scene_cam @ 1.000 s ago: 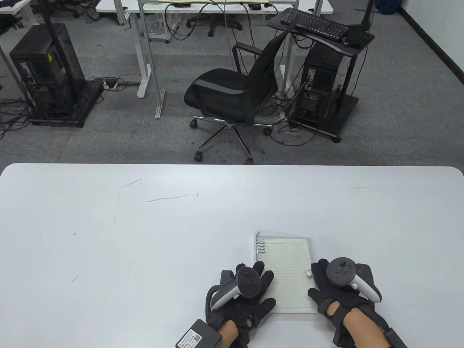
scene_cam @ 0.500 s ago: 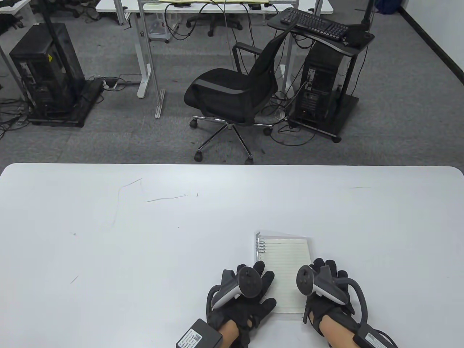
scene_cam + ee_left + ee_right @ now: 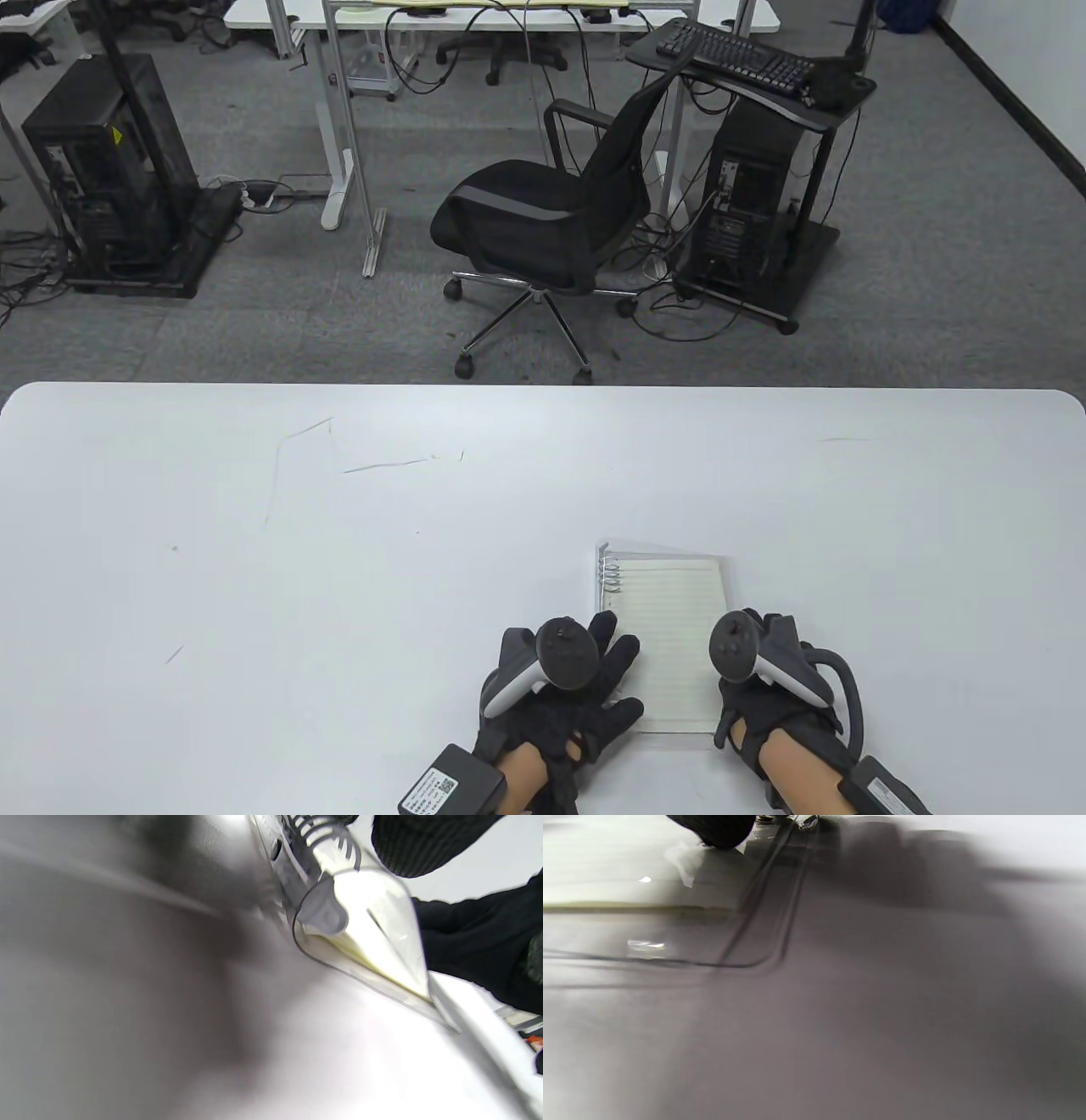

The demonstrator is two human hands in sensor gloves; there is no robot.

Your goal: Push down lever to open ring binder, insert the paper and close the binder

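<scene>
Table view: a small clear-covered ring binder (image 3: 666,637) lies flat near the front edge of the white table (image 3: 339,552), its metal rings (image 3: 609,577) along its left side and a lined paper (image 3: 674,628) on top. The left hand (image 3: 564,692) rests at the binder's lower left corner, fingers spread and fairly straight over the ring side; the right hand (image 3: 764,679) sits at the binder's right edge, turned on its side, its fingers hidden under the tracker, so whether they grip the cover cannot be told here. A black office chair (image 3: 543,221) stands on the carpet beyond the table. Left wrist view: shows what the overhead camera does not, namely the binder's grey lever tab (image 3: 324,910) at the end of the ring spine and the transparent cover (image 3: 373,938) lying over yellowish pages, with a gloved fingertip (image 3: 420,844) near the rings. Right wrist view: heavily blurred; only the clear cover's rounded corner (image 3: 755,961) on the table and one dark fingertip (image 3: 721,830) touching the pale page area are legible.
</scene>
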